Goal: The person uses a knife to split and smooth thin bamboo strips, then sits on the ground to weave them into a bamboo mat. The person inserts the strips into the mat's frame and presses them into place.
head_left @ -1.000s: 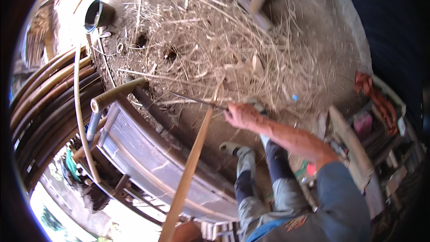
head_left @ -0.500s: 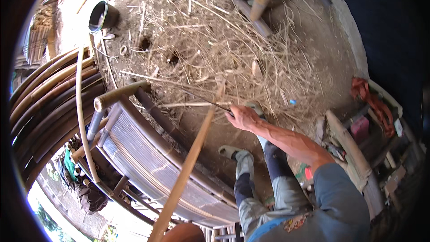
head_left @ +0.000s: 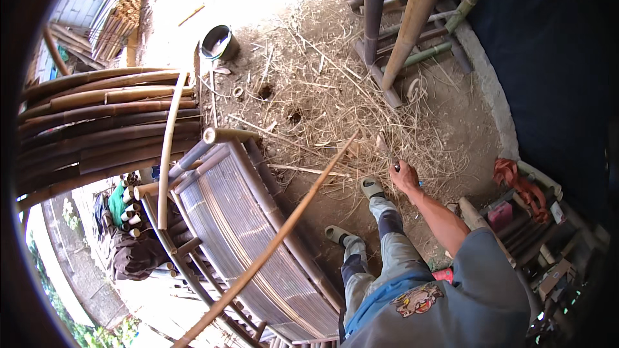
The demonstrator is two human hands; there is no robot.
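My right hand (head_left: 405, 178) is closed around the dark handle of a knife (head_left: 385, 147), whose blade points away from me over the shavings. A long bamboo strip (head_left: 274, 241) slants from the lower left edge to a tip just left of the blade, with a gap between them. Under it stands a bamboo bench (head_left: 248, 219) with a seat of thin slats. Outside the picture is my left hand, so its hold on the strip's near end cannot be seen.
Pale shavings (head_left: 322, 90) litter the ground ahead. A black bucket (head_left: 219, 43) stands far left, near stacked bamboo poles (head_left: 109, 116). A bamboo frame (head_left: 412, 32) rises at far right. A red cloth (head_left: 519, 183) lies among clutter at right. A pale strip (head_left: 172, 148) leans by the bench.
My right hand and knife have moved right, away from the strip. The blade now points ahead instead of across the strip. The whole view has shifted.
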